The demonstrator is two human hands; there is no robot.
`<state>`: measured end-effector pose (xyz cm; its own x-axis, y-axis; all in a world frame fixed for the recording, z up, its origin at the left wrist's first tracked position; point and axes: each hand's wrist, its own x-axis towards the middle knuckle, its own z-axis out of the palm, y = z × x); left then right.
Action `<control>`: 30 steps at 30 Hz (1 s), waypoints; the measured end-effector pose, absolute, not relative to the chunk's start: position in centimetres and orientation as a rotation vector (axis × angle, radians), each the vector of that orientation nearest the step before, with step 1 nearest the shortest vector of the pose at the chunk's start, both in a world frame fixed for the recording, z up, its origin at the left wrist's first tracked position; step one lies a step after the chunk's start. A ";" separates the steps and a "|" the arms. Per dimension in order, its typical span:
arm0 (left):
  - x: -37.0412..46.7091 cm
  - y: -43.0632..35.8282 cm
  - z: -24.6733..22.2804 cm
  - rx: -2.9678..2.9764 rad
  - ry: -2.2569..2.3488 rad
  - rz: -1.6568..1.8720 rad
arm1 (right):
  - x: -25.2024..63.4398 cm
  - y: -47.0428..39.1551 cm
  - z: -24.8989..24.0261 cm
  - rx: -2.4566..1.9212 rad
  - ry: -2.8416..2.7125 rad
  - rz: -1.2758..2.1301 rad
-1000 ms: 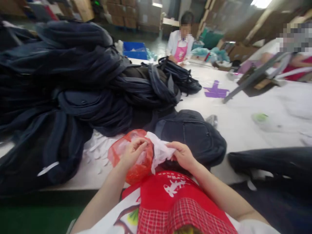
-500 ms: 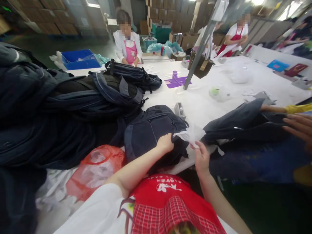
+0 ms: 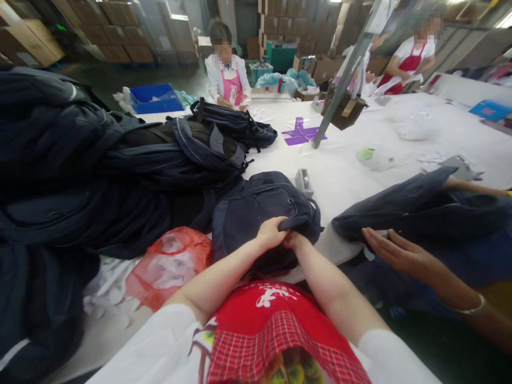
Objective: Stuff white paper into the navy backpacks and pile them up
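A dark navy backpack (image 3: 236, 218) lies on the white table in front of me, its near side toward my apron. My left hand (image 3: 272, 232) is closed on the edge of its fabric, where a flap is lifted at the near right. Just beside it, my right hand (image 3: 293, 241) reaches in beneath that flap; its fingers are hidden by the cloth. White paper does not show in either hand. A small grey tape dispenser (image 3: 304, 182) stands right behind the backpack.
Dark backpacks (image 3: 132, 154) are heaped at my left, near a red plastic bag (image 3: 172, 266) of white scraps. A co-worker's hand (image 3: 400, 256) is at another dark bag (image 3: 384, 213) on the right. Beyond stands a metal post (image 3: 340, 80) by purple tape (image 3: 300, 136).
My right hand has moved left to the backpack's edge, beside my left hand. The white paper between my hands has gone out of sight. The co-worker's hand at right has reached in further.
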<state>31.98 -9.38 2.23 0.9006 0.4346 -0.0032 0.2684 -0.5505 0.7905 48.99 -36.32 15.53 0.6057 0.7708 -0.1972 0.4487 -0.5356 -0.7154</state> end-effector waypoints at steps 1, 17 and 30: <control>31.6 -9.6 2.1 2.201 0.476 0.216 | 49.9 -37.6 15.7 -2.011 -0.961 0.755; 31.5 -9.4 2.2 2.273 0.359 -0.016 | 48.5 -35.8 13.6 -1.774 -0.807 1.032; 33.3 -8.3 2.5 2.298 0.274 -0.155 | 48.4 -35.9 13.0 -1.848 -1.327 0.858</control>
